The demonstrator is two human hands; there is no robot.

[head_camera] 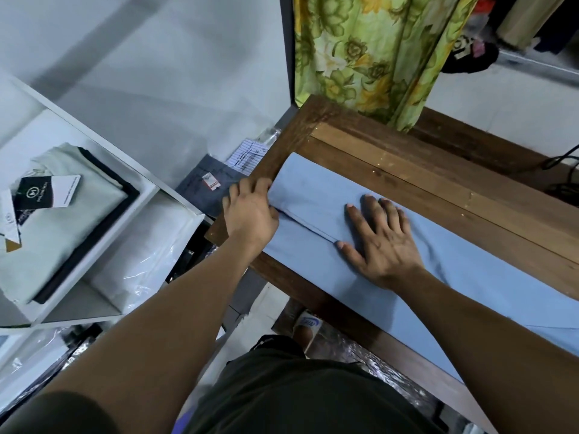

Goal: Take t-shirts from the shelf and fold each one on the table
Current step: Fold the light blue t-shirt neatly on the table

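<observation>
Two bare hands are seen at work on a light blue t-shirt (pixel 407 270), which is laid out along a brown wooden table (pixel 438 170) as a long folded strip running from the table's far left corner toward the lower right edge of the view. A fold edge is visible as a thin seam line between the two hands.

Left hand (pixel 250 211): placed at the table's left edge, fingers curled over the end of the blue strip, the cloth pinched at the fold. Fingertips are partly hidden by the fabric.

Right hand (pixel 382 242): laid flat on the shirt, palm down, fingers spread and straight, the cloth pressed against the tabletop just beside the seam.

Left of the table, a white shelf unit (pixel 103 233) is noted. In its upper compartment a folded pale green t-shirt (pixel 62 233) is stacked on a black garment, with black-and-white hang tags (pixel 47 191) resting on top. In the next compartment a white garment in a clear plastic bag (pixel 141 255) is seen.

Between shelf and table, a dark grey folded item with a small label (pixel 206 183) and some printed paper are lying low down. A green and yellow floral cloth (pixel 376 57) is hung behind the table's far end. Dark shorts and a sandalled foot (pixel 307 327) are visible below the table edge.
</observation>
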